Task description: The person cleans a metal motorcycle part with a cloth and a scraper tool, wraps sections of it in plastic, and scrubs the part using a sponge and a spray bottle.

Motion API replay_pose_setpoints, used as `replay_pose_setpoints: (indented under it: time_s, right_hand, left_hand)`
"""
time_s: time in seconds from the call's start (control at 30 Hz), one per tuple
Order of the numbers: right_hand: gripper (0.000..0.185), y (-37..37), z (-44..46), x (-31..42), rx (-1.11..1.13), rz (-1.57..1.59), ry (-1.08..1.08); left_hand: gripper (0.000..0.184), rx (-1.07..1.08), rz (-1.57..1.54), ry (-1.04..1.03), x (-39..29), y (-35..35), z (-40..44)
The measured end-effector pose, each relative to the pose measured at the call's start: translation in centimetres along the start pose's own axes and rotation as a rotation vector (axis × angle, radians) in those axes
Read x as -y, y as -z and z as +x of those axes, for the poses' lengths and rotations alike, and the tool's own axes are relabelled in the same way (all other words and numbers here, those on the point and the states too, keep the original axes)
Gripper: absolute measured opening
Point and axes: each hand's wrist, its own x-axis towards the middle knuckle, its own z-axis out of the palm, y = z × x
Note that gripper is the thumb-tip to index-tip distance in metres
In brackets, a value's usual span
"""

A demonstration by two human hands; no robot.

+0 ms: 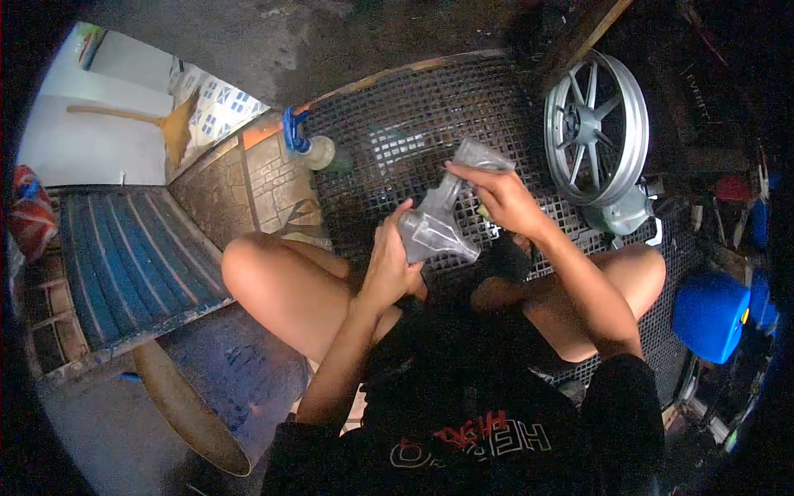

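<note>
A grey metal part with a wide body and a narrower arm reaching up to the right is held above the black grid mat, between my knees. My left hand is closed on the lower left side of its body. Near the upper end, my right hand has its fingers closed at the narrow arm; whatever is under its fingertips is partly hidden. The black grid mat shows wet, shiny patches behind the part.
A silver spoked wheel lies at the upper right, above a clear container. A blue jerrycan stands at the right. A spray bottle with blue trigger is left of the part. A blue striped surface is at the left.
</note>
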Motion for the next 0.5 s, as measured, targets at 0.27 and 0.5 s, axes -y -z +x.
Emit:
replay_pose_setpoints:
  time_s: [0.27, 0.5]
  right_hand:
    - [0.056, -0.1, -0.2, 3.0, 0.071, -0.452, 0.250]
    - [0.063, 1.0, -0.9, 4.0, 0.174, -0.413, 0.254]
  left_hand:
    - [0.092, 0.046, -0.015, 0.024, -0.6, 0.5, 0.1]
    - [0.095, 0.054, -0.011, -0.020, 0.1, 0.4, 0.6]
